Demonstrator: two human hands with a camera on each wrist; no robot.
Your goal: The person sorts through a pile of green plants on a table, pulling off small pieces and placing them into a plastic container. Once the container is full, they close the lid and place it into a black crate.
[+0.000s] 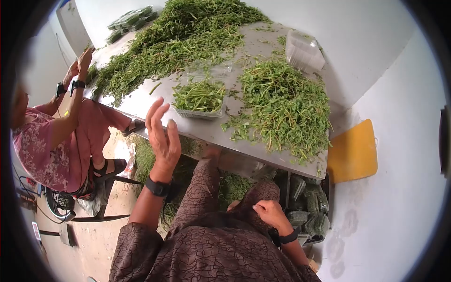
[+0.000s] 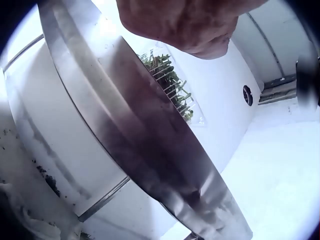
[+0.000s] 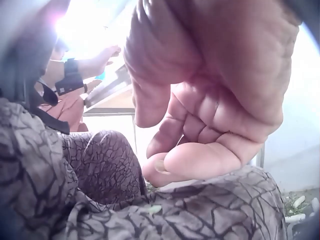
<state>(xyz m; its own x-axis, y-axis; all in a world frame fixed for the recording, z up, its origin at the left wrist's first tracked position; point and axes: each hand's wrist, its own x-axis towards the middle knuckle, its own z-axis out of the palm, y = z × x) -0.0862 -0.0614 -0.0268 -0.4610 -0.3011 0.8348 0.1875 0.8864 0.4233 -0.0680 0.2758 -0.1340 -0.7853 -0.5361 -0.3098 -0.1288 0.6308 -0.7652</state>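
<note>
My left hand [image 1: 163, 137] is raised before the table's front edge, fingers apart and nothing in them. Just beyond it, a clear plastic container [image 1: 199, 113] sits on the table, its lid [image 1: 213, 70] tipped back. Cut green stems [image 1: 201, 96] with leaves fill the container; the left wrist view shows them through its side wall. My right hand [image 1: 272, 215] lies at my right thigh with loosely curled fingers, and in the right wrist view [image 3: 215, 115] the palm holds nothing. To the container's right is a heap of leafy greens [image 1: 284, 105].
A larger pile of greens [image 1: 188, 35] spreads over the metal table's [image 1: 256, 42] back left, with packed boxes [image 1: 131, 19] behind. Stacked containers [image 1: 303, 49] stand back right. A yellow board [image 1: 354, 152] leans by the wall. Packed greens [image 1: 310, 207] fill a crate below. Another person [image 1: 56, 141] sits left.
</note>
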